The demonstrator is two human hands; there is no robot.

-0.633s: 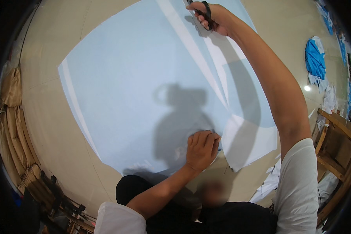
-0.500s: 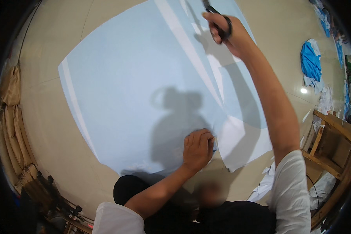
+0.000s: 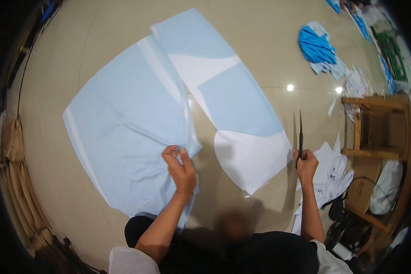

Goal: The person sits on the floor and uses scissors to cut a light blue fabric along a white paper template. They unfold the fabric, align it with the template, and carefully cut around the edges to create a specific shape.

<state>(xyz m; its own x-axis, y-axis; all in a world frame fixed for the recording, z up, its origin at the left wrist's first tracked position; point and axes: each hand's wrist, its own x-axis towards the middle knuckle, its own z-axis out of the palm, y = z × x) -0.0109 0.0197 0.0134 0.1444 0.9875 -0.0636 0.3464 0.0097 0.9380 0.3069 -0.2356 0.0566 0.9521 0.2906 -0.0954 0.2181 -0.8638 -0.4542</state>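
Note:
A wide sheet of light blue cloth with white bands lies on the floor at the left. Its right edge is lifted and wrinkled where my left hand has its fingers closed on it. Right of it lies a narrower light blue and white cloth piece; bare floor shows between the two in their near part, and they meet or overlap at the far end. My right hand grips dark scissors, blades pointing away from me. That hand is beside the narrow piece's right corner; whether it pinches the corner, I cannot tell.
White cloth scraps lie on the floor to the right, before a wooden stool-like frame. A bright blue cloth bundle rests at the far right. Brown wrapped bundles line the left side. My dark-clothed legs are at the near edge.
My right hand has come back toward me with the scissors. The narrow piece now lies angled away from the wide sheet. My left hand has moved left, raising the sheet's edge.

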